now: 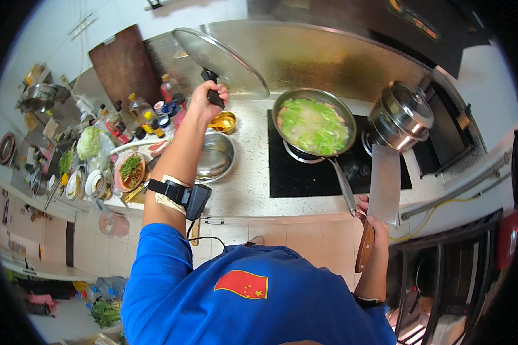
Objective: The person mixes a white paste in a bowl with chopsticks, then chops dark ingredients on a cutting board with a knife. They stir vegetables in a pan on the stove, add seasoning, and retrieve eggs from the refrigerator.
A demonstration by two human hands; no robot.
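My left hand (208, 100) grips the black handle of a glass pan lid (224, 56), which is raised and tilted near the backsplash. With my right hand (376, 228) I hold a cleaver (385, 181) where the wooden handle meets the wide blade, blade pointing away from me. Some of those fingers are close to the end of the frying pan's handle; whether they touch it I cannot tell. The frying pan (350, 125) sits uncovered on the left burner, filled with shredded light green vegetables (313, 127) in steaming liquid, with pinkish pieces at the edge.
A lidded steel pot (399, 116) stands on the black gas hob (285, 181), right of the pan. Left are a steel basin (216, 161), a golden bowl (224, 122), sauce bottles (139, 110), a cabbage (88, 142) and a pink dish of chopped greens (130, 171). A dark board (123, 69) leans behind.
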